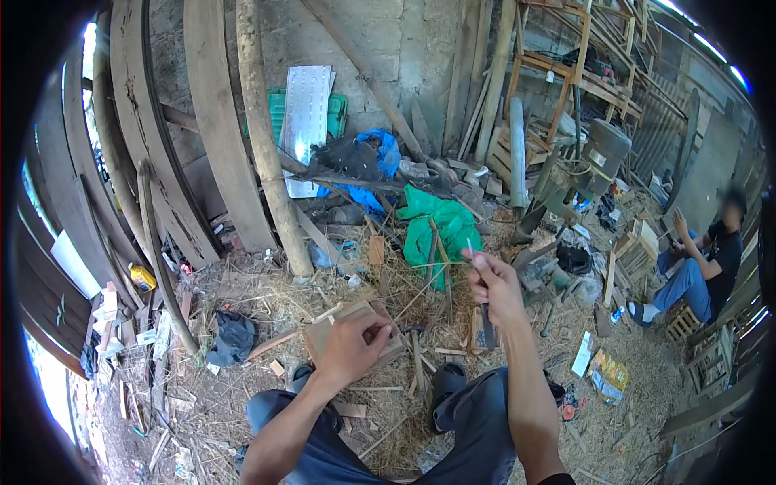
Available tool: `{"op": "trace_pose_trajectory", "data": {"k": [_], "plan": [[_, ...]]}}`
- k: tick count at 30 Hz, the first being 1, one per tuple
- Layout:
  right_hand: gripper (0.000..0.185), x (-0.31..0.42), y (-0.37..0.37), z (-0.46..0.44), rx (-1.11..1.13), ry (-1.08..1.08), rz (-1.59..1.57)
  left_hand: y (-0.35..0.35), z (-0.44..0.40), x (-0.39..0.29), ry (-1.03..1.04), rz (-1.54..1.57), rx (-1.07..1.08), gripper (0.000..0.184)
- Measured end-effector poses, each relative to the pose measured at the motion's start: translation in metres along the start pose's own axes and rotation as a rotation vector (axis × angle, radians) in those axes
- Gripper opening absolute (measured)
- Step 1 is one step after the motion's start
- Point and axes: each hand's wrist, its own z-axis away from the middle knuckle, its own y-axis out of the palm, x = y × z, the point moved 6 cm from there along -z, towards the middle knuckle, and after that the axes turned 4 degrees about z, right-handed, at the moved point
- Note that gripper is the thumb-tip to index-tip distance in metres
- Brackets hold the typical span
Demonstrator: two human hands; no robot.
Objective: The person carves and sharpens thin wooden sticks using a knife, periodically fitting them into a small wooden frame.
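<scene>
My left hand (352,349) is closed in a pinch above a wooden board (314,343) near my knees. A thin pale strip (417,297) runs up and right from near its fingertips; whether they grip it I cannot make out. Raised to the right, my right hand (496,289) is wrapped around a knife; a bright tip (470,245) shows above the fingers and a dark part (487,330) below. A short stick (328,314) lies at the board's far edge. Between my feet is what looks like a hammer (416,356).
Green sacking (436,226) and a blue tarp (380,153) lie ahead among scrap. A leaning pole (263,137) stands front left. A black bag (232,338) lies left, a yellow packet (608,376) right. Another person (711,259) sits at the far right.
</scene>
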Motion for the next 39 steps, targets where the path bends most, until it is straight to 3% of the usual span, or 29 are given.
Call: {"op": "trace_pose_trajectory", "data": {"k": [4,9,14,16,19,21,23,27,31,34,39], "plan": [[0.031,-0.009,0.032,0.004,0.141,0.080,0.041,0.003,-0.002,-0.011,0.062,-0.049,-0.060,0.008],[0.025,-0.013,0.023,-0.002,0.091,0.071,0.030,0.005,-0.001,-0.021,0.208,-0.102,-0.085,0.009],[0.027,-0.018,-0.001,-0.017,0.023,0.064,0.020,0.007,0.003,-0.019,0.155,-0.045,0.006,0.009],[0.028,-0.001,-0.056,-0.030,-0.279,-0.117,-0.014,0.008,0.003,-0.013,0.145,-0.044,0.019,0.010],[0.028,-0.010,-0.051,-0.018,-0.327,-0.033,0.188,0.003,-0.008,0.002,0.013,0.064,-0.030,0.008],[0.028,-0.033,-0.031,-0.018,-0.233,0.018,0.273,0.013,-0.011,0.020,-0.213,0.438,0.050,0.011],[0.026,-0.034,-0.002,-0.020,-0.147,-0.238,0.634,0.015,-0.019,0.021,-0.255,0.617,0.034,0.013],[0.025,-0.017,0.052,0.008,-0.031,-0.319,0.700,0.018,-0.027,0.039,-0.300,0.991,-0.029,0.016],[0.025,-0.033,0.085,0.020,0.144,-0.246,0.642,0.026,-0.027,0.060,-0.374,1.207,-0.135,0.013],[0.023,-0.038,0.093,0.023,0.143,-0.152,0.697,0.027,-0.025,0.063,-0.368,1.129,-0.156,0.014],[0.020,-0.034,0.088,0.022,0.116,-0.189,0.725,0.014,-0.021,0.062,-0.372,0.974,-0.192,0.013]]}}
